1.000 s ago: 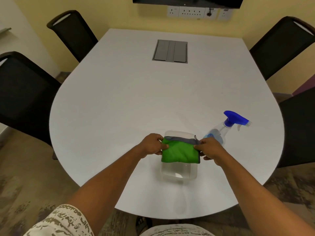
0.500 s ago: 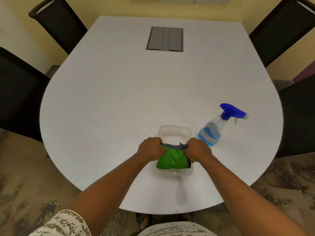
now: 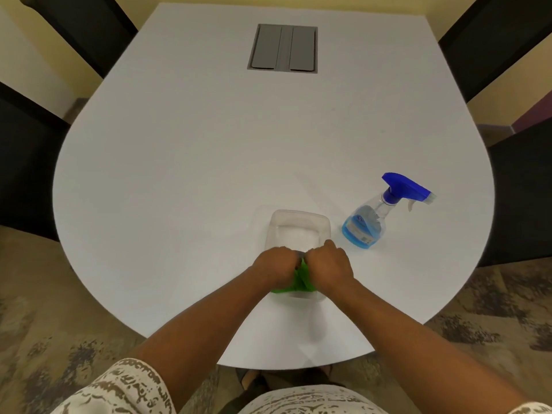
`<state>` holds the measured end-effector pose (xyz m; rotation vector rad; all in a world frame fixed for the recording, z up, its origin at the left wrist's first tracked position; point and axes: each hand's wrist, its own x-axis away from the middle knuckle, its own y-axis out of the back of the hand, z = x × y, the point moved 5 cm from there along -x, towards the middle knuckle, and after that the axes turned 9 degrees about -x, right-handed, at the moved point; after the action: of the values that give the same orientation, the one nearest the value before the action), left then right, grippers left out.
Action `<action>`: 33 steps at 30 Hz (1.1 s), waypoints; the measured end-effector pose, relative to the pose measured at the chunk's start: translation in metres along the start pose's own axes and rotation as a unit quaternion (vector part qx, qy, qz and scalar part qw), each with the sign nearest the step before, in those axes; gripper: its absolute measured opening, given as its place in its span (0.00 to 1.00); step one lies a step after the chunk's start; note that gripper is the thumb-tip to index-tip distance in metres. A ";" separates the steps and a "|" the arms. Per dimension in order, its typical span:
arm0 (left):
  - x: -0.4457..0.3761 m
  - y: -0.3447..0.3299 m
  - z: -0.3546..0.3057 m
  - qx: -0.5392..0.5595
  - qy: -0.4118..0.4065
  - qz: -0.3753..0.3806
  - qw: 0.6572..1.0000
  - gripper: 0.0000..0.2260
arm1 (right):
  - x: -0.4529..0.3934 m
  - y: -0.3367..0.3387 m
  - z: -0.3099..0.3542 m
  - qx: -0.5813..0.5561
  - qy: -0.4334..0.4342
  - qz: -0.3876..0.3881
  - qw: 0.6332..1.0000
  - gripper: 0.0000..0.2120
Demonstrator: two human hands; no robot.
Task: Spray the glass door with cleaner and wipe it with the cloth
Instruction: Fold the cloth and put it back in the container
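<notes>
- The left hand (image 3: 273, 265) and the right hand (image 3: 327, 265) are side by side, knuckles almost touching.
- Both hands are closed tight on a green cloth (image 3: 300, 280), which is bunched up between them.
- Only a small bit of the cloth shows, poking out under and between the two hands.
- The hands and cloth are over the near end of a clear plastic tub (image 3: 298, 225).
- The tub sits on a big white tabletop (image 3: 194, 159), close to the edge by the person.
- A spray bottle (image 3: 376, 219) stands on the tabletop just to the right of the tub, not touching it.
- The bottle is see-through, with blue cleaner in the bottom part and a blue trigger top.
- The trigger top points to the right, away from the hands.
- No hand is touching the bottle.
- A grey hatch (image 3: 283, 48) is set into the far part of the tabletop.
- Black chairs (image 3: 27, 162) stand around the tabletop on both sides.
- The floor (image 3: 44, 324) has a brown, blotchy carpet.
- The person's short sleeve (image 3: 119, 389) is white with brown marks.
</notes>
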<state>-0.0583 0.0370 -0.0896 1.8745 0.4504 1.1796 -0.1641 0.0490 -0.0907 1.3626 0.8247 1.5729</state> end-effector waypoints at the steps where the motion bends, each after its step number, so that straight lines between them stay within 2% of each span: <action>1: 0.001 -0.003 -0.004 0.014 -0.016 0.017 1.000 0.20 | 0.002 -0.007 0.001 0.019 0.010 0.017 1.000 0.13; 4: 0.006 -0.010 -0.012 0.013 -0.075 0.059 0.995 0.17 | 0.007 -0.023 0.003 0.074 0.036 0.051 0.995 0.13; 6: 0.010 -0.018 -0.006 0.035 -0.092 0.123 0.988 0.23 | 0.007 -0.027 0.004 0.115 0.056 0.065 0.990 0.12; 8: 0.012 -0.021 0.003 0.004 -0.087 0.148 0.985 0.28 | 0.006 -0.028 0.004 0.144 0.065 0.075 0.985 0.13; 10: 0.011 -0.025 0.009 -0.039 -0.085 0.114 0.989 0.22 | 0.004 -0.028 0.004 0.146 0.065 0.078 0.984 0.13; 12: 0.011 -0.029 0.009 -0.010 -0.078 0.069 0.994 0.14 | 0.001 -0.026 0.004 0.127 0.066 0.067 0.988 0.11; 14: 0.011 -0.033 0.008 0.033 -0.071 0.037 0.996 0.11 | 0.002 -0.024 0.001 0.110 0.067 0.062 0.990 0.09; 19: 0.015 -0.032 0.002 0.037 -0.112 -0.025 0.993 0.15 | 0.006 -0.027 -0.006 0.146 0.058 0.083 0.984 0.12; 22: 0.017 -0.024 -0.005 0.003 -0.152 -0.077 0.985 0.16 | 0.009 -0.027 -0.005 0.158 0.057 0.094 0.981 0.14; 25: 0.018 -0.025 -0.006 -0.055 -0.152 -0.062 0.985 0.21 | 0.009 -0.029 -0.008 0.160 0.052 0.109 0.980 0.19; 29: 0.019 -0.027 -0.004 -0.057 -0.126 -0.018 0.990 0.26 | 0.004 -0.029 -0.010 0.144 0.057 0.133 0.979 0.23; 31: 0.017 -0.025 -0.004 -0.061 -0.120 0.015 0.991 0.25 | 0.003 -0.023 -0.012 0.120 0.067 0.125 0.983 0.19; 33: 0.014 -0.019 -0.005 -0.061 -0.107 0.034 0.992 0.24 | 0.003 -0.013 -0.018 0.037 0.069 0.082 0.994 0.13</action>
<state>-0.0533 0.0596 -0.0968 1.8963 0.1931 1.0110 -0.1794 0.0577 -0.1046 1.4156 0.8803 1.7964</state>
